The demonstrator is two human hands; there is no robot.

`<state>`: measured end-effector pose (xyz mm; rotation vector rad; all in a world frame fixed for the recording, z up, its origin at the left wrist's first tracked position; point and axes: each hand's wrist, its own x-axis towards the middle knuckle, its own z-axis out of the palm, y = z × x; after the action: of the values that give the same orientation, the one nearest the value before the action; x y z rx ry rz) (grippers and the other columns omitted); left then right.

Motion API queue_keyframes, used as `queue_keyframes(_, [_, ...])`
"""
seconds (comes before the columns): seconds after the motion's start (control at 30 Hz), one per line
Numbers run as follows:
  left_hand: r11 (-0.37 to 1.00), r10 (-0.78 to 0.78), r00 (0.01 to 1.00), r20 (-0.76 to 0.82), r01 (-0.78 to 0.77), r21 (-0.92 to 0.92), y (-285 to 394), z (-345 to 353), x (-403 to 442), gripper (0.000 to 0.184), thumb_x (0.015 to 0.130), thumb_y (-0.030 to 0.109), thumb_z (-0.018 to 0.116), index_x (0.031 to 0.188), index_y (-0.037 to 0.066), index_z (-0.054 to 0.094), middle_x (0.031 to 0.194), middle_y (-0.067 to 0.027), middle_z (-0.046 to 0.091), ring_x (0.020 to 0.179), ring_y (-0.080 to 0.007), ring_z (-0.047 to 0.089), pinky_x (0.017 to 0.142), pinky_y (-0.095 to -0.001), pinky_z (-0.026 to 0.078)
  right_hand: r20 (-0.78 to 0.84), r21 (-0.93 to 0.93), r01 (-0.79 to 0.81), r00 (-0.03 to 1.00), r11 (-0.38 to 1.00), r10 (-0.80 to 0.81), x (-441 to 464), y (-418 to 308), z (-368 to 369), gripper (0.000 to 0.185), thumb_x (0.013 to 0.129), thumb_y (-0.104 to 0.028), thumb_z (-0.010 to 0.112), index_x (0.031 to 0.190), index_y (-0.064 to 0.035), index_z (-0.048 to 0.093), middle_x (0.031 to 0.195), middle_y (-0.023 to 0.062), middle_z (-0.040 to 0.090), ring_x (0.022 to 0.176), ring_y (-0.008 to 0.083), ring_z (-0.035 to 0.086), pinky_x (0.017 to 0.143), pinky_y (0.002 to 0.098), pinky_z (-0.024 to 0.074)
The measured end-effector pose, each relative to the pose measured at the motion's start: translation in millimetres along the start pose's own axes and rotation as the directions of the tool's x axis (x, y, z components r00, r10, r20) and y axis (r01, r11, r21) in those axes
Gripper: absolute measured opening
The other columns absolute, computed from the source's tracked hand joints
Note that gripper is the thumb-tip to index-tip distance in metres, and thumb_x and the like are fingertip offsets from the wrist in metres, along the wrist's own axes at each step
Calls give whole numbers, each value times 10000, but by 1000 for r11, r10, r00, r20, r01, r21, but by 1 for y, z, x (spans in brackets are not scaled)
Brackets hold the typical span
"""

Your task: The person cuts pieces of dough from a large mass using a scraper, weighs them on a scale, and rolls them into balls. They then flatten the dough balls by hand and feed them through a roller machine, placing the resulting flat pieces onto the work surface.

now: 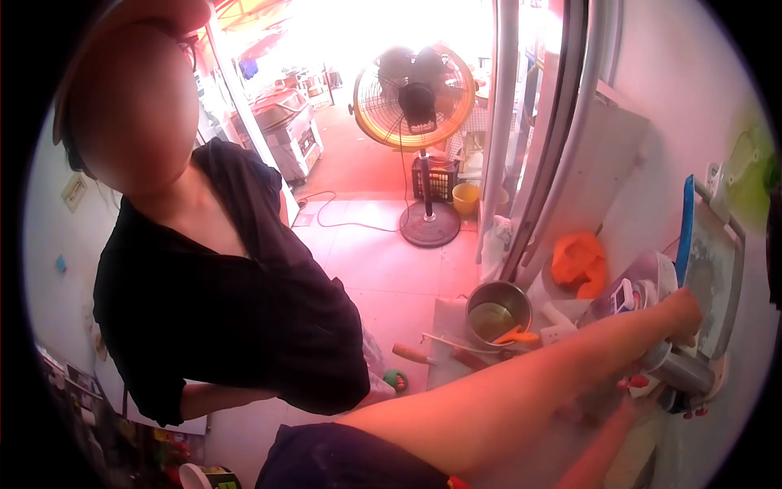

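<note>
My left hand (pixel 686 316) is at the right side, its arm stretched across the lower view. Its fingers are closed, apparently around the lower end of a long blue strip-like handle (pixel 687 224). Just below this hand is a metal cylinder (pixel 686 371) with red knobs (pixel 637 381), part of a wall-side machine. A grey-framed panel (pixel 721 285) stands behind the blue handle. My right hand (pixel 643 407) reaches up from the bottom edge below the cylinder; haze and blur hide its fingers.
A person in a black shirt (pixel 236 301) and cap stands close at left. A metal pot (pixel 498 314) with liquid and an orange-handled tool (pixel 519 335) are mid-right. Beyond are an orange bag (pixel 579 262), a floor fan (pixel 415 98), its trailing cord and a yellow bucket (pixel 465 199).
</note>
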<state>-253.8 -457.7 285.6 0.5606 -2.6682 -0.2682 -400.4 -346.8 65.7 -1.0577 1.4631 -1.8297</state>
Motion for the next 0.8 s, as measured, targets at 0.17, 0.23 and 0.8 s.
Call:
queue_keyframes(0.17, [1000, -9, 1000, 12, 9, 9, -3, -2, -2, 323, 751, 434, 620, 844, 140, 717, 937, -100, 665, 896, -289, 633, 788, -433, 492, 5, 39, -36, 999, 999, 36, -16, -4, -2, 486, 883, -336, 605, 1233, -13, 505, 1040, 144, 622, 878, 279, 599, 739, 417, 509])
queue_keyframes(0.23, [1000, -12, 1000, 8, 12, 6, -2, -2, -2, 327, 750, 439, 621, 849, 143, 718, 942, -98, 665, 900, -288, 632, 791, -434, 491, 24, 106, -80, 997, 991, 77, -25, -8, -3, 491, 877, -333, 614, 1225, -3, 508, 1031, 144, 627, 873, 276, 604, 742, 416, 512])
queue_keyframes(0.8, [1000, -6, 1000, 21, 5, 14, 9, 0, 3, 361, 744, 483, 627, 886, 165, 721, 985, -84, 661, 931, -276, 623, 815, -434, 480, -59, -348, 36, 996, 937, -61, -81, -2, -16, 381, 907, -197, 594, 1215, 16, 524, 1108, 134, 614, 957, 252, 590, 847, 351, 494])
